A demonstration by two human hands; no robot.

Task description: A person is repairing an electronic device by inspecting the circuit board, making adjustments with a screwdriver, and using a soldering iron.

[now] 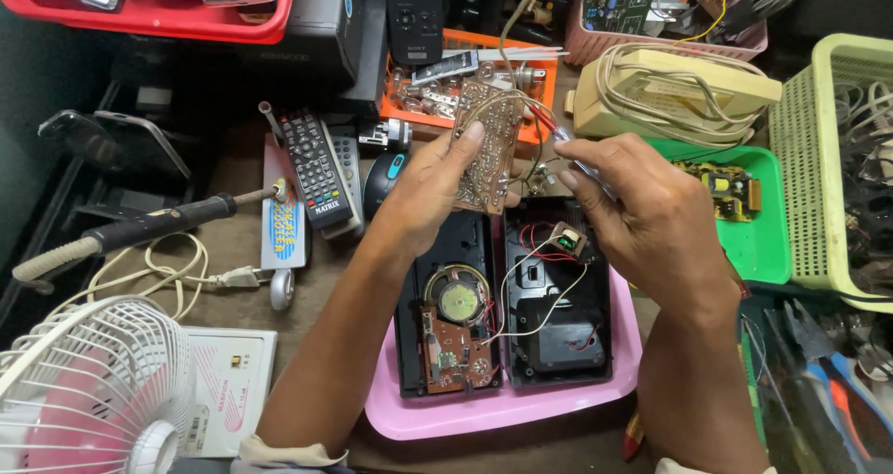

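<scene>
Holding a brown circuit board (487, 146) upright above the middle of the surface, the left hand (430, 190) grips it by its lower left edge, thumb pressed on the copper side that faces the camera. The right hand (648, 215) sits just to the right of the board, fingers pinched around a thin metal tool (579, 160) whose tip points toward the board's right edge. Red and white wires run from the board down to the opened black radio case (507, 302) lying directly below both hands in two halves, the left half showing a round speaker (457, 299), the right half a small transformer (566, 240). The case rests in a pink tray (521, 407) that reaches the near edge of the surface.

At far left stands a white fan (88, 390), with a soldering iron (130, 232) lying above it, its cord looping over the bare wooden surface (233, 241). That strip between fan and left forearm holds a white booklet (228, 386) and little else. Two remote controls (321, 169) and a dark mouse (381, 181) lie just left of the left hand. Behind the board, an orange tray (549, 74) of small parts crowds close. To the right, a beige telephone (665, 97) wrapped in its cord sits just beyond the right hand, a green tray (772, 241) with another circuit board lies beside the wrist, and a pale green basket (819, 158) closes off the far right edge. Screwdrivers and pliers (819, 381) lie packed at the lower right, beside the right forearm.
</scene>
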